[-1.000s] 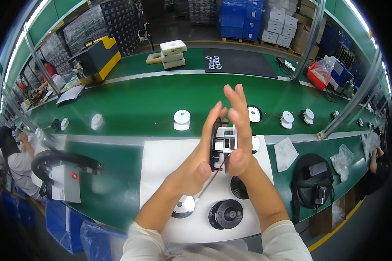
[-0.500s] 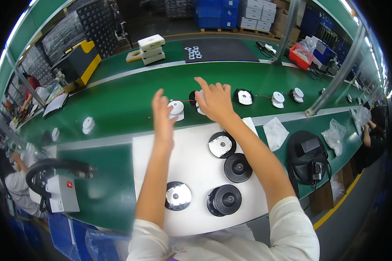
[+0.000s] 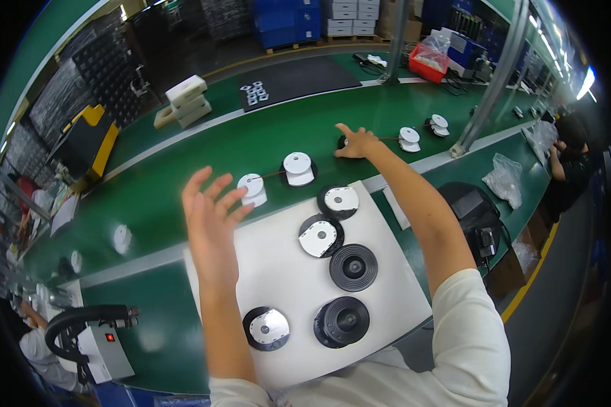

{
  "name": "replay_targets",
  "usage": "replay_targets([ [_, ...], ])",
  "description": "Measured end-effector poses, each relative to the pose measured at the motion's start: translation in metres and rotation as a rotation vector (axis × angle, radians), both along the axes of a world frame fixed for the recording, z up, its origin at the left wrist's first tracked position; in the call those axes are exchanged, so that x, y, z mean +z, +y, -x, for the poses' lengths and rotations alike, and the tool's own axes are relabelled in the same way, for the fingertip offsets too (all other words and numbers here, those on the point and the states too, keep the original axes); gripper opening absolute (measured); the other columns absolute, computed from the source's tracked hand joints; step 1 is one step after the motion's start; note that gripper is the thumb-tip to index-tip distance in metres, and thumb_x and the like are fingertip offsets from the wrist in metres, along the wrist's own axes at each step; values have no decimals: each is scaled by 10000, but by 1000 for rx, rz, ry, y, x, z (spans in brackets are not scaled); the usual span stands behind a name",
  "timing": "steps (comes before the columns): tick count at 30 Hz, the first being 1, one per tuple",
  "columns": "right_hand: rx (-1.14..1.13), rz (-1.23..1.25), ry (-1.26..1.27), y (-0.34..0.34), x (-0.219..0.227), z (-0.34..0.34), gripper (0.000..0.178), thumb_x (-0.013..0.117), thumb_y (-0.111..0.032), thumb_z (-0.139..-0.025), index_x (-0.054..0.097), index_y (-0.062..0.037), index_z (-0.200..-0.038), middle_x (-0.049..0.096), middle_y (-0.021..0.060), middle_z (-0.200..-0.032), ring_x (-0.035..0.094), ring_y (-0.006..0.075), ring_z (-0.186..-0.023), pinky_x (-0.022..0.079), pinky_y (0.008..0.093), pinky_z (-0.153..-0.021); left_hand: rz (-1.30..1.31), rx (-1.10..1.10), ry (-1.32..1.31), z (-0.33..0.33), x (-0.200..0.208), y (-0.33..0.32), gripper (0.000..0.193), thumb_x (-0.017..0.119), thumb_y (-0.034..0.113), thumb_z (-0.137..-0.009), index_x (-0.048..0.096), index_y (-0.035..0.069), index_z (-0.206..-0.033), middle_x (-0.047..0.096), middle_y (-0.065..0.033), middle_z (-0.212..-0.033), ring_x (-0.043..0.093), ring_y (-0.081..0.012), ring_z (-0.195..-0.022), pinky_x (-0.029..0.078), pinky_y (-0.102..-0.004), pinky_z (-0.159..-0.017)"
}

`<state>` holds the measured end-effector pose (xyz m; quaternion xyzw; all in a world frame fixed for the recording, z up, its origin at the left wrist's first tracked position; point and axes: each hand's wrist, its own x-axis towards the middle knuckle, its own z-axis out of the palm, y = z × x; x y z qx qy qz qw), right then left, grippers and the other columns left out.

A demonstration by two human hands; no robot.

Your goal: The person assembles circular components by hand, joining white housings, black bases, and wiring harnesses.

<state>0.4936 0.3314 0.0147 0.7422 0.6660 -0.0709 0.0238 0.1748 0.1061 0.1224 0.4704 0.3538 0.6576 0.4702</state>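
Note:
My left hand [image 3: 212, 227] is raised over the near edge of the green belt, fingers spread, holding nothing. Close beside its fingertips stands a white spool-like part [image 3: 252, 189], joined by a thin reddish wire to another white-topped part on a black base [image 3: 298, 169]. My right hand [image 3: 361, 144] reaches far across the belt, fingers and thumb around a dark round part [image 3: 342, 143], mostly hidden under it. On the white board [image 3: 258, 275] below lie discs with white plates [image 3: 321, 235], [image 3: 339, 201], [image 3: 269, 326] and black ridged round parts [image 3: 354, 267], [image 3: 346, 320].
More white spools [image 3: 409, 138] sit along the belt [image 3: 217, 159] to the right. A black hose on a grey box [image 3: 105, 349] stands at left. A metal post [image 3: 489, 85] rises at right, near a black bag [image 3: 472, 210]. Other people sit at both sides.
The view has turned rightward. My right hand has moved right along the belt, off the wired white part and onto the dark one. A second white-plated disc now shows at the board's far edge.

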Motion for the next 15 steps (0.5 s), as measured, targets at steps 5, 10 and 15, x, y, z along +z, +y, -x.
replay_targets([
  [5, 142, 1, 170, -23, 8, -3, 1016, 754, -525, -712, 186, -347, -1535, 451, 385, -1328, 476, 524, -1233, 420, 522, -1043, 224, -311, -251, -17, -35, 8, 568, 407, 460, -990, 382, 85, -1416, 497, -224, -1324, 550, -341, -1173, 442, -533, -998],
  [10, 645, -18, 777, -116, 87, 43, 900, 665, -543, -856, 216, -182, -1546, 473, 281, -1404, 499, 429, -1255, 403, 455, -1054, 694, -519, -665, -56, -46, 20, 671, 407, 580, -961, 353, 154, -1476, 361, -300, -1445, 353, -548, -1324, 305, -771, -1009],
  [15, 404, -198, 658, -72, 65, -2, 763, 457, -661, -927, 231, -279, -1547, 455, 298, -1400, 447, 444, -1305, 344, 506, -1073, 567, -840, -1031, -59, -73, 24, 745, 367, 686, -936, 278, 252, -1535, 328, -130, -1557, 324, -443, -1407, 334, -772, -980],
])
